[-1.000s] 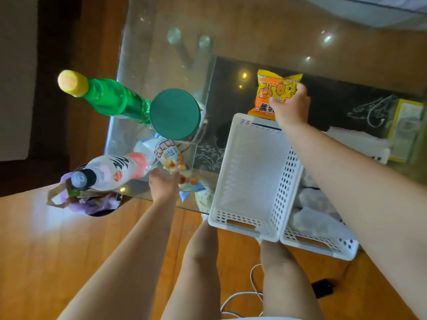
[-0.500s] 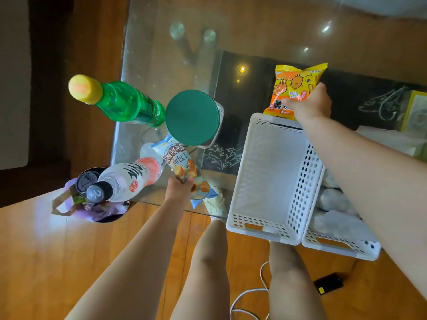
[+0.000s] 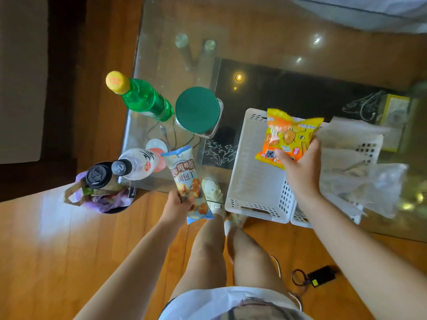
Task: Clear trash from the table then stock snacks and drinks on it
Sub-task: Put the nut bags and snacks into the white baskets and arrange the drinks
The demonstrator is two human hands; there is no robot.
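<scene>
Blue snack packet (image 3: 187, 181) printed "面包丁", dark bottle cap (image 3: 121, 167) marked "2"

This looks like a home, most likely a living room. A low glass-topped bench (image 3: 265, 31) with round metal legs stands on a warm wooden plank floor (image 3: 57, 250), the sort of coffee table found in a lounge. On the bench stand household snacks and drinks: a green bottle (image 3: 143, 100), a clear bottle (image 3: 138, 163) and a canister with a green lid (image 3: 197, 109). A small bin with a liner bag (image 3: 101, 195) sits on the floor just beside the bench corner. A pale rug or cushion edge (image 3: 20, 77) lies at the left, and a charger with its cable (image 3: 320, 276) lies on the floor.
</scene>
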